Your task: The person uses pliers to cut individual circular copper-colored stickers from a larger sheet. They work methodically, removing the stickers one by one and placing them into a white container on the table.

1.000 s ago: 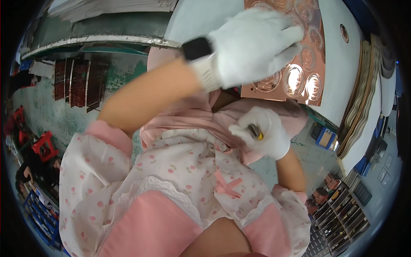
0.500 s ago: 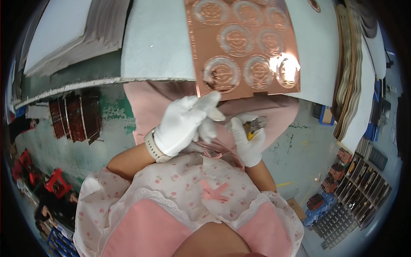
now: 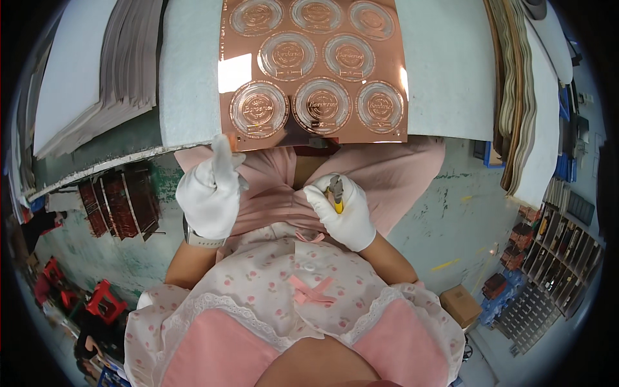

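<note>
A copper-coloured sheet with several raised round designs lies on a pale work surface in front of me, its near edge at the front. My left hand, in a white glove, is at the sheet's near left corner. Its index finger stretches up to that corner and its thumb stands apart; the other fingers are partly hidden. My right hand, also gloved in white, is closed around a pair of pliers with yellow handles. It is over my lap, below the sheet and apart from it, with the jaws pointing up.
Stacks of large sheets stand on the left and the right of the work surface. Red stools are at the lower left, where people are partly visible. A cardboard box and a shelf rack are at the lower right.
My left hand has moved left to the sheet's near left corner. The right hand has shifted left with the pliers, their jaws now turned up. The view has also shifted.
</note>
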Demonstrator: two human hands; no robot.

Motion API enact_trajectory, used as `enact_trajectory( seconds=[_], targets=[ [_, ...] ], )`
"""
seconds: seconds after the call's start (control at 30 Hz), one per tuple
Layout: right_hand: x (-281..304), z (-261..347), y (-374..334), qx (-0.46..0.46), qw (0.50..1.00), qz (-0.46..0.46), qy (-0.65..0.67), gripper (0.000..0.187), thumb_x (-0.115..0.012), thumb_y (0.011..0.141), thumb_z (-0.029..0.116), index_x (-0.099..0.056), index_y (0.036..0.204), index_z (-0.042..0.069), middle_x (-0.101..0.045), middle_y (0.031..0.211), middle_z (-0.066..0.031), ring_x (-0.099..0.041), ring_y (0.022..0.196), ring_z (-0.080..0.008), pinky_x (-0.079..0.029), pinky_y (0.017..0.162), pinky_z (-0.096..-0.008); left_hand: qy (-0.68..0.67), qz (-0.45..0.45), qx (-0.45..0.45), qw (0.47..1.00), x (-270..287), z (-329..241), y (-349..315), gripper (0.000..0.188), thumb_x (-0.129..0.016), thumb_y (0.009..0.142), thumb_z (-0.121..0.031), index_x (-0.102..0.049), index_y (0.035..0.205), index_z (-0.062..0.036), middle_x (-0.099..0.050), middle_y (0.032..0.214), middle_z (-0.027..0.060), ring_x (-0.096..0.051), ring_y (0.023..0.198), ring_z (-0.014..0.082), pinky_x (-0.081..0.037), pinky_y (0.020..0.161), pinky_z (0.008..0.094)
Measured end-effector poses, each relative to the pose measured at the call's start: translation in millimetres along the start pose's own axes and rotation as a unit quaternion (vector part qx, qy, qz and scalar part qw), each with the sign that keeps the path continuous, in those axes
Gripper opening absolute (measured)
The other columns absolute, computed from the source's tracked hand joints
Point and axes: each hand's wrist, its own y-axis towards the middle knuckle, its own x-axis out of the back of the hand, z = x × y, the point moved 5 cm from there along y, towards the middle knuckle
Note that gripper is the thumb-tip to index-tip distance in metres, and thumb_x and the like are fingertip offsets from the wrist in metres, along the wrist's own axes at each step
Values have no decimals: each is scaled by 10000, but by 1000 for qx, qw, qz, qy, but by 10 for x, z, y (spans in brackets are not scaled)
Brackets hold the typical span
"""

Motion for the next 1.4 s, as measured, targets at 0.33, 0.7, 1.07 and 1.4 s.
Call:
enact_trajectory(
  seconds=[0.33,0.7,1.07,1.4],
  targets=[
    [-371,-39,45,-133,964,216,82,286,-636,796,228,-539,949,7,-614,754,-89,-588,637,-178,-476,628,-290,-331,-99,239,908,101,224,-8,341,-526,870,-295,-574,982,24,-636,708,128,-552,451,119,-403,391,177],
    [-642,370,467,-76,953,252,-150,497,-632,733,470,-565,909,10,-604,680,-155,-603,633,-272,-461,595,-350,-295,2,278,914,36,255,-12,497,-448,874,-460,-597,824,11,-581,630,54,-528,525,95,-395,478,197],
    [-626,423,505,-61,950,239,-193,528,-666,713,449,-561,941,-16,-609,692,-131,-602,615,-224,-468,581,-320,-336,42,359,870,53,167,100,541,-480,843,-512,-595,790,14,-517,556,36,-493,496,88,-384,470,194],
    [-589,425,510,-63,958,239,-147,439,-706,711,356,-568,884,-23,-593,665,-99,-568,576,-186,-459,566,-287,-337,63,387,856,17,188,86,620,-461,820,-577,-595,822,28,-490,525,38,-475,465,93,-375,443,198]
  ],
)
